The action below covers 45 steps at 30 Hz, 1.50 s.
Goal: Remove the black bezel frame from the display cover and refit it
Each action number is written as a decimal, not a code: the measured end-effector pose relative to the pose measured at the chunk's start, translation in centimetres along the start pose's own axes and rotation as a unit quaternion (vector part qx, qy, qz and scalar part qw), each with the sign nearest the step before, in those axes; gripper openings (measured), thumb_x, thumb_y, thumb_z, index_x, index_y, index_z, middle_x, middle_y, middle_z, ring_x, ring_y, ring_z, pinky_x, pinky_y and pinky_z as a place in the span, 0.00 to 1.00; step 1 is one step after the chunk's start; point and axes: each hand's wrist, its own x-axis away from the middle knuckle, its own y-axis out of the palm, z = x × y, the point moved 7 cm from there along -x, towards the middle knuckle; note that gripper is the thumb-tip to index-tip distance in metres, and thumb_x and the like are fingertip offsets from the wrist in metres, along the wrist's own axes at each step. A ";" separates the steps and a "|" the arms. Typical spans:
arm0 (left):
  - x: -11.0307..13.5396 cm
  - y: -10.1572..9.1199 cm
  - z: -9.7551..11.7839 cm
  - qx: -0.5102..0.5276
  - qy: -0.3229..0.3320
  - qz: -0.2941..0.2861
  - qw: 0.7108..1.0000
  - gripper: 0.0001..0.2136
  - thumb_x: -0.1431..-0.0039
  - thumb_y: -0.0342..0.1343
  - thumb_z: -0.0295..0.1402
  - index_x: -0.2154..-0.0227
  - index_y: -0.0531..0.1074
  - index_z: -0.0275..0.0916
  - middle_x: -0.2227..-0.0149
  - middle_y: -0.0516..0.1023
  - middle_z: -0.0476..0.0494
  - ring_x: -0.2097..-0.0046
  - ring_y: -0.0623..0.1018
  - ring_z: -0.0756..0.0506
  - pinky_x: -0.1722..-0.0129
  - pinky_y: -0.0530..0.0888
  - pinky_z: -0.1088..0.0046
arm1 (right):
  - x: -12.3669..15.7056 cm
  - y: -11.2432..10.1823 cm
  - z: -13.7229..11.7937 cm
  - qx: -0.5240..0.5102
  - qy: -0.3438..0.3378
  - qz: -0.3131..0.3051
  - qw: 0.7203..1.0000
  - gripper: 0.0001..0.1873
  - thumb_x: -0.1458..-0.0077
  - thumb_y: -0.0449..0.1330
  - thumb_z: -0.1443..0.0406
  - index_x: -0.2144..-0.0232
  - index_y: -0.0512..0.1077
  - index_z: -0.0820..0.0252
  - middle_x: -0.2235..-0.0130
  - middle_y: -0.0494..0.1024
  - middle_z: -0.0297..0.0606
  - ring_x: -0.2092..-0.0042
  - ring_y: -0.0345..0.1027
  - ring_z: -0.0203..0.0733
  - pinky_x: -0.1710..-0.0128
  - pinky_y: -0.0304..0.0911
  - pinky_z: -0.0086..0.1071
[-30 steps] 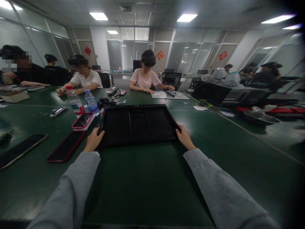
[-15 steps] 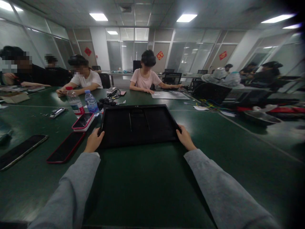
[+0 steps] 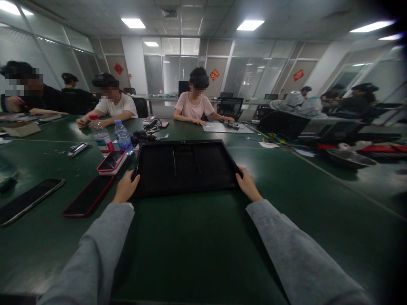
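A black monitor casing [image 3: 187,169], shallow and rectangular with a raised rim, lies in front of me on the green table. Two thin pale lines run across its inner face, and a small logo marks the far rim. My left hand [image 3: 126,186] is closed round its left edge, thumb on top. At the opposite edge, my right hand [image 3: 249,184] grips the near right corner. The fingers under the rim are partly hidden on both sides. Close to my left hand lies a red-edged phone [image 3: 89,197].
A pink-edged phone [image 3: 111,162], two water bottles [image 3: 124,137] and black cables [image 3: 143,136] stand or lie left of the casing. Another dark phone [image 3: 30,199] is farther left. Across the table [image 3: 197,245] a person in pink [image 3: 193,106] works at a grey panel. A metal bowl [image 3: 349,159] sits right.
The casing and both my hands stay practically where they were. Across the table, the person in pink has drawn one hand in from the right, over the grey panel.
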 end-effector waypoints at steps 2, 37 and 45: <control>0.1 0.0 0.1 0.004 -0.004 -0.004 1.000 0.26 0.35 0.49 0.43 0.38 0.65 0.34 0.45 0.76 0.32 0.44 0.75 0.36 0.44 0.69 0.59 | 0.0 0.0 -0.1 0.003 0.003 -0.003 1.000 0.24 0.46 0.53 0.58 0.48 0.68 0.59 0.46 0.74 0.50 0.44 0.69 0.54 0.39 0.59 0.54; -1.3 -0.6 -2.9 0.219 -0.039 0.080 0.972 0.23 0.35 0.46 0.44 0.47 0.74 0.35 0.51 0.80 0.37 0.50 0.79 0.42 0.48 0.74 0.64 | -0.3 0.3 0.8 -0.032 0.004 -0.002 0.999 0.22 0.47 0.56 0.55 0.51 0.68 0.56 0.49 0.76 0.46 0.45 0.69 0.53 0.40 0.61 0.55; -1.4 -1.1 -3.4 0.212 -0.034 0.108 0.971 0.20 0.36 0.47 0.40 0.49 0.76 0.36 0.48 0.79 0.38 0.45 0.76 0.42 0.41 0.69 0.62 | 0.7 0.4 -0.6 -0.131 0.052 -0.031 0.990 0.24 0.53 0.60 0.59 0.51 0.69 0.55 0.60 0.79 0.41 0.57 0.75 0.50 0.52 0.72 0.51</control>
